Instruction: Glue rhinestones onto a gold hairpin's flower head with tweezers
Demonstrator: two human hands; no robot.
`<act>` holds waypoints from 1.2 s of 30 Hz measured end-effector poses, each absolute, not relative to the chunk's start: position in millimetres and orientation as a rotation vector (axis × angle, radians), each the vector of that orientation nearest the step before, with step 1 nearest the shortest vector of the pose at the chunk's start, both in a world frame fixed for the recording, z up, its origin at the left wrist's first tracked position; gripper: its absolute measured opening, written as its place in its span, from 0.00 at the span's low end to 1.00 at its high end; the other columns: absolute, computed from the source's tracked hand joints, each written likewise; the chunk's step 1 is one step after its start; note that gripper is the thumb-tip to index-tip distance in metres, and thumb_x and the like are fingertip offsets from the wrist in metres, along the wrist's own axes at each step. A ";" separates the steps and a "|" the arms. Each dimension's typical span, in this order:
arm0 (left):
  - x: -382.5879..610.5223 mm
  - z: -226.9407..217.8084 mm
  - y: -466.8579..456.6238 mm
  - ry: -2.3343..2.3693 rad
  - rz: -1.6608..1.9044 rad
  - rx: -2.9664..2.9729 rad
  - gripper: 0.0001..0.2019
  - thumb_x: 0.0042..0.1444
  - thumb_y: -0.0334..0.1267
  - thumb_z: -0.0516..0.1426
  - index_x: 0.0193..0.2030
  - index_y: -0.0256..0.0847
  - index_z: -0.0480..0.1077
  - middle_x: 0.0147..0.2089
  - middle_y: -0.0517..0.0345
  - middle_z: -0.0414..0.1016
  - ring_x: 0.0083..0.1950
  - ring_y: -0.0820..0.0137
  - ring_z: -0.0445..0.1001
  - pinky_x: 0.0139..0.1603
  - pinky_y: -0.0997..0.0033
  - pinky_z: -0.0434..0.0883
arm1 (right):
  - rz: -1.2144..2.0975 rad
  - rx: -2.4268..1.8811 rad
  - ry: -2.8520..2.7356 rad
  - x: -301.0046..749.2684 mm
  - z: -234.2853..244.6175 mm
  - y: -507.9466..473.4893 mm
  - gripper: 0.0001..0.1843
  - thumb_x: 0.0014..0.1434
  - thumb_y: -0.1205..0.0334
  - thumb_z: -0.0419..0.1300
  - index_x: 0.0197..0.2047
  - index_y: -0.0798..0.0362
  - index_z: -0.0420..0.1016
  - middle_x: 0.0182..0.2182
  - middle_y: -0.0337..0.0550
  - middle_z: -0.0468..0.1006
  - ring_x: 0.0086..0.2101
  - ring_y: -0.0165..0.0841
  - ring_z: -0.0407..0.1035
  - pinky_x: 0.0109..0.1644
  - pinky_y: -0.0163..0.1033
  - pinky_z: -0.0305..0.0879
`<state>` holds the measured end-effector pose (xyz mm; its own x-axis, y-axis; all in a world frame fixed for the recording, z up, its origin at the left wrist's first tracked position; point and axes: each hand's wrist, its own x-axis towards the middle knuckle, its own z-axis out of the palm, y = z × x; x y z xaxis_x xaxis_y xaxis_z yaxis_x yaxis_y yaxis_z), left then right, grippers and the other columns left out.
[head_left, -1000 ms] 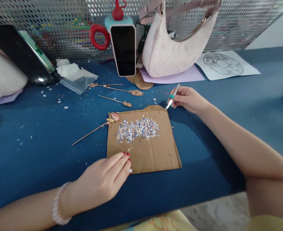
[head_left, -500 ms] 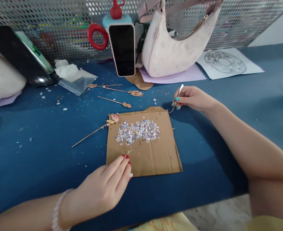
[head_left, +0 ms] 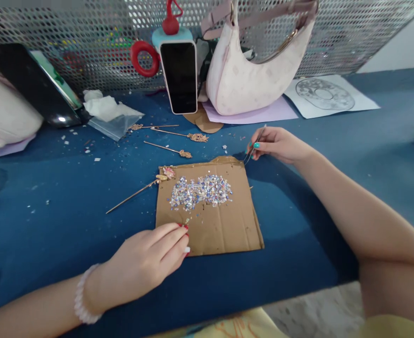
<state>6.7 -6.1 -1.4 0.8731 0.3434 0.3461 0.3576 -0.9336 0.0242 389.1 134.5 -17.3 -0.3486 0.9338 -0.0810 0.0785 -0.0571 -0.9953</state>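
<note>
My left hand point(head_left: 146, 258) rests palm down over the front left corner of a brown cardboard piece point(head_left: 224, 234), its fingers extended side by side with the tips on the surface. Its thumb is hard to make out. My right hand point(head_left: 272, 144) is closed on slim metal tweezers point(head_left: 258, 139), tips pointing down by the cardboard's far right corner. A heap of shiny white, blue and purple bits point(head_left: 199, 190) is spread across the cardboard. A hairpin with a pink flower point(head_left: 168, 173) lies with its head on the far left corner and its stick on the blue table.
Several gold hairpins point(head_left: 185, 154) lie behind the cardboard. Farther back are a phone point(head_left: 179, 77) propped upright, a pale handbag point(head_left: 252, 84), a printed sheet point(head_left: 333, 98) and a plastic bag point(head_left: 113, 124). Perforated metal mesh point(head_left: 87, 28) stands along the back.
My right hand has shifted slightly left and the tweezers have turned, showing two prongs. My left hand stays on the cardboard. The whole view has moved a little.
</note>
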 end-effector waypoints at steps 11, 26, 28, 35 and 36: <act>4.8 13.3 7.2 -1.326 -0.711 -3.339 0.09 0.60 0.33 0.56 0.43 0.42 0.77 0.44 0.59 0.82 0.40 0.73 0.80 0.38 0.79 0.76 | 1.469 -1.134 -1.466 379.6 -14.8 129.6 0.19 0.47 0.52 0.74 0.34 0.53 0.74 0.32 0.43 0.81 0.27 0.29 0.74 0.31 0.34 0.73; 7.4 12.6 25.0 -2.140 -0.626 -3.248 0.11 0.56 0.41 0.59 0.42 0.41 0.79 0.41 0.58 0.83 0.37 0.71 0.79 0.36 0.78 0.73 | 1.458 -1.073 -1.473 369.4 -16.5 130.0 0.20 0.44 0.50 0.75 0.34 0.52 0.75 0.30 0.40 0.81 0.28 0.29 0.74 0.33 0.34 0.71; 9.4 14.3 25.7 -2.154 -0.595 -3.247 0.11 0.56 0.41 0.59 0.42 0.42 0.79 0.40 0.59 0.83 0.37 0.71 0.79 0.35 0.78 0.72 | 1.457 -1.067 -1.474 368.3 -16.0 129.3 0.19 0.44 0.50 0.75 0.33 0.52 0.75 0.30 0.40 0.81 0.28 0.29 0.74 0.33 0.34 0.72; 16.8 18.4 29.1 -2.080 -0.533 -3.233 0.11 0.54 0.40 0.59 0.43 0.42 0.79 0.39 0.58 0.81 0.35 0.72 0.77 0.33 0.78 0.70 | 1.470 -1.044 -1.489 367.1 -16.2 129.8 0.20 0.43 0.50 0.75 0.33 0.52 0.75 0.29 0.39 0.80 0.27 0.28 0.73 0.32 0.33 0.71; 17.1 18.1 29.2 -2.064 -0.530 -3.230 0.11 0.54 0.41 0.59 0.43 0.42 0.79 0.39 0.58 0.81 0.35 0.72 0.77 0.33 0.78 0.70 | 1.469 -1.045 -1.489 367.0 -16.2 130.0 0.20 0.44 0.50 0.75 0.33 0.52 0.75 0.29 0.39 0.80 0.27 0.28 0.73 0.32 0.33 0.71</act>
